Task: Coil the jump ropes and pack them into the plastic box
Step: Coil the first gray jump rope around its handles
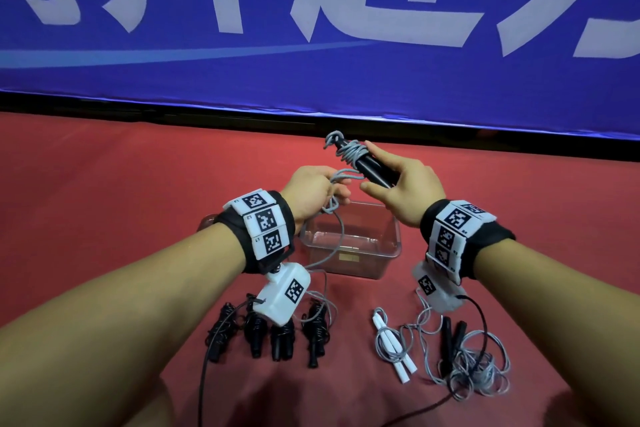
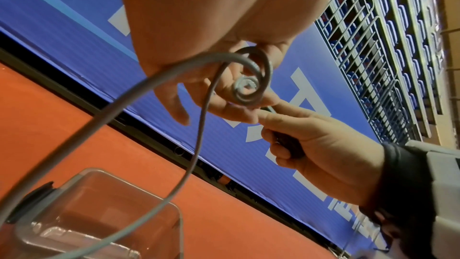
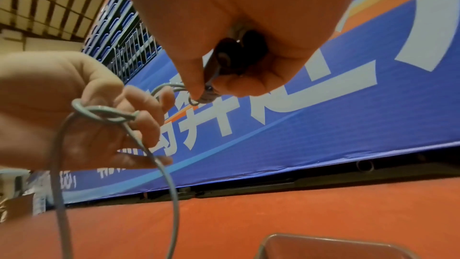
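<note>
Red mat (image 1: 138, 218), blue banner (image 1: 311, 80) behind. Right hand (image 1: 405, 184) gripping black handles (image 1: 367, 166) above clear box (image 1: 349, 239), grey cord (image 1: 353, 151) wound round their far end. Left hand (image 1: 311, 191) pinching loose cord just left of handles, slack trailing down past box.

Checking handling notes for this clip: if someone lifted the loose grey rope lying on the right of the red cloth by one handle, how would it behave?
The loose grey rope would likely trail limply and snag, since its cord lies in overlapping, tangled loops. Its black handles look rigid and round, so they might roll if nudged.
</note>
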{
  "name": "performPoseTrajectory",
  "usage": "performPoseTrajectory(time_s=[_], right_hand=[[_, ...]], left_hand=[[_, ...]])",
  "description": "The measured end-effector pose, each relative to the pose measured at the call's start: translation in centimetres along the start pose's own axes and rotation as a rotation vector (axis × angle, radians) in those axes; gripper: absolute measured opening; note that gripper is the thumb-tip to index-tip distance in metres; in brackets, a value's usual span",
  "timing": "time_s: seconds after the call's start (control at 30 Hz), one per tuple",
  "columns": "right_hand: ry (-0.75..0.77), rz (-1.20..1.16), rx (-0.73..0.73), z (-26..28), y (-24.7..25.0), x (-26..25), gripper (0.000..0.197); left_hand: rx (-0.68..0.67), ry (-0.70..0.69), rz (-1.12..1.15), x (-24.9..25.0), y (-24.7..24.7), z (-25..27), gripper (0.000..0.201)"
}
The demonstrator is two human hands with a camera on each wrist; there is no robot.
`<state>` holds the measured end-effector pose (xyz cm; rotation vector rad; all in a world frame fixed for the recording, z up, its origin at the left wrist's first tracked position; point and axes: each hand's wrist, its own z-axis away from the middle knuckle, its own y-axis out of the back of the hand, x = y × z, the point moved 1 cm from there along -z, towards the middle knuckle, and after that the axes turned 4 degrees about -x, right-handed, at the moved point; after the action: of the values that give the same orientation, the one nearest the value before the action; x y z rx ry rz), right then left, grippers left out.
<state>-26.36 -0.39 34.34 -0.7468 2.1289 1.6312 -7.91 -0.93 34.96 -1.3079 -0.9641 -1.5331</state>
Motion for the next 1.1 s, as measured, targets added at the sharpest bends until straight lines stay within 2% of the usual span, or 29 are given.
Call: performPoseTrajectory(time_s=[0.07,0.17,0.2,0.3,0.47,0.53,0.63,0.7,0.77,0.87,0.93,1.0,1.1], right_hand=[[0.009,0.006,-0.004,0.0,-0.3,0.1,0.070],[0.031,0.034,-0.011,0.3,-0.6,-0.1,0.070],[0.041,0.060,-0.007,0.3,-0.8,-0.2,0.070],[0.075,0.177,0.015,0.4,-0.9,-1.0,0.070],[0.144,0.174,0.000,0.8,-0.8,-2.3,0.066],[0.138,-0.005,-0.082,0.9,-0.9,-2.3,0.063],[-0.021,-0.528,-0.306,1.1,-0.9,-2.3,0.061],[-0.183,-0.766,-0.445,1.1,-1.0,-2.5,0.050],[-0.271,-0.850,-0.520,1.0,-1.0,-2.7,0.032],[-0.319,-0.929,-0.517,0.6,-1.0,-2.5,0.010],[-0.394,-0.979,-0.472,0.2,-1.0,-2.1,0.024],[-0.411,-0.930,-0.378,-0.1,-1.0,-1.7,0.038],[-0.304,-0.758,-0.261,-0.3,-0.7,-1.9,0.041]], left_hand=[[0.028,0.024,0.067,0.2,-0.1,0.0,0.040],[0.124,0.023,0.130,0.5,-0.2,-0.3,0.011],[0.162,0.009,0.104,0.5,-0.1,-0.6,0.011],[0.292,-0.027,0.027,0.2,0.2,-1.4,0.039],[0.366,-0.022,0.088,0.0,1.0,-2.1,0.051],[0.333,-0.041,0.080,0.2,1.1,-2.0,0.043],[0.264,-0.084,0.055,0.5,1.1,-1.5,0.037],[0.207,-0.114,0.043,0.6,0.9,-1.1,0.040],[0.164,-0.138,0.018,0.8,0.6,-0.9,0.031],[0.149,-0.154,0.005,0.8,0.8,-0.8,0.030],[0.164,-0.144,-0.018,0.5,1.2,-0.8,0.032],[0.182,-0.120,-0.055,0.3,1.4,-0.9,0.030],[0.185,-0.086,-0.076,0.2,1.4,-1.0,0.039]])
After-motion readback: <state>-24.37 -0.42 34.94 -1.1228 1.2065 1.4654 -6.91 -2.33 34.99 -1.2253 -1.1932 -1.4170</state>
